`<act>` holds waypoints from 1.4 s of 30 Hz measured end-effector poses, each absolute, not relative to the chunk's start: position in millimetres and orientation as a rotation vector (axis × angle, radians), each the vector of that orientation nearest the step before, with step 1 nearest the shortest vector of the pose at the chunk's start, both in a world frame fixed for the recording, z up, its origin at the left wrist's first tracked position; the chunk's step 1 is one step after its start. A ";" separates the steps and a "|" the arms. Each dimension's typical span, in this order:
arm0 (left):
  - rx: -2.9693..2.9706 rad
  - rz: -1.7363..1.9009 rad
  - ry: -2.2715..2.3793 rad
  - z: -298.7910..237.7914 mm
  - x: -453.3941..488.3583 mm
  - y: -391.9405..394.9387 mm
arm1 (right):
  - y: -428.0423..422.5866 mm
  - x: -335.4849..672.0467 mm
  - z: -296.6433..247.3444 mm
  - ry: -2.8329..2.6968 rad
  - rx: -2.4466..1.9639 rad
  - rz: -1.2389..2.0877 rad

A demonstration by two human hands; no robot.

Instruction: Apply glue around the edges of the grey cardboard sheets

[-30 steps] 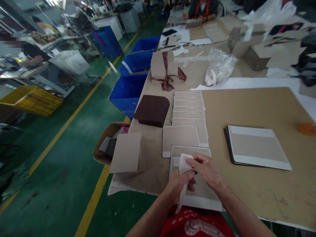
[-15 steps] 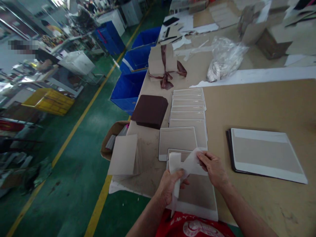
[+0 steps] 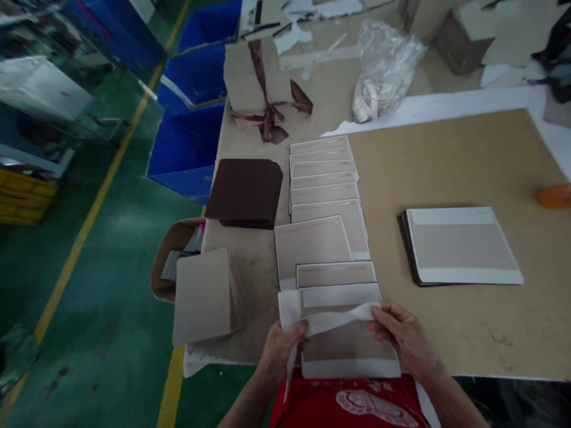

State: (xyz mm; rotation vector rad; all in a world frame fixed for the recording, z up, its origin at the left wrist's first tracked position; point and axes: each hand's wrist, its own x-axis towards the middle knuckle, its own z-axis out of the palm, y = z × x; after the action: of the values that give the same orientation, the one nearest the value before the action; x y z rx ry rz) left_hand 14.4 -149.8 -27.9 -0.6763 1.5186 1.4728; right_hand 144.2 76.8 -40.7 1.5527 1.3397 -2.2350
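Observation:
Stretched between my two hands is a thin white strip, paper-like and slightly twisted. My left hand pinches one end under its thumb, along with more white sheet material; a narrow tail hangs below. The other end is gripped between the thumb and fingers of my right hand. Directly beneath lies a grey-beige panel with white bands, close against my red apron. Beyond it, several similar white-edged panels overlap in a row running away from me.
Left of the row sit a dark brown stack and a pile of beige boards at the table edge. Another panel stack lies right. Farther back are a ribbon-tied box and a clear plastic bag. Blue bins stand beside the table.
My hands have moved apart, and the strip that was bunched between them is now drawn out sideways over the panel. The head view has shifted down and to the right.

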 end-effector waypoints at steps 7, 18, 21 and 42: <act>-0.640 1.551 1.576 -42.1 -27.0 -125.7 | 82.2 122.0 -56.9 1.723 1.705 -2.141; -0.714 1.630 1.602 -55.7 -51.5 -111.0 | 90.0 98.7 -90.2 1.993 1.836 -1.929; -0.704 1.631 1.637 -57.1 -51.1 -106.8 | 94.5 95.3 -84.9 2.088 1.812 -1.838; -0.574 1.299 2.258 -72.7 -49.5 -76.5 | 110.7 83.8 -95.0 2.457 1.727 -1.409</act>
State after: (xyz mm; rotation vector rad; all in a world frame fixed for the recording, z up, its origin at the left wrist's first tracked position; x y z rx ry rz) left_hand -49.5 -76.5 -72.7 -0.5735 2.2585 1.2991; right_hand 83.8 110.7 -95.0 1.7267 2.4566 -1.4090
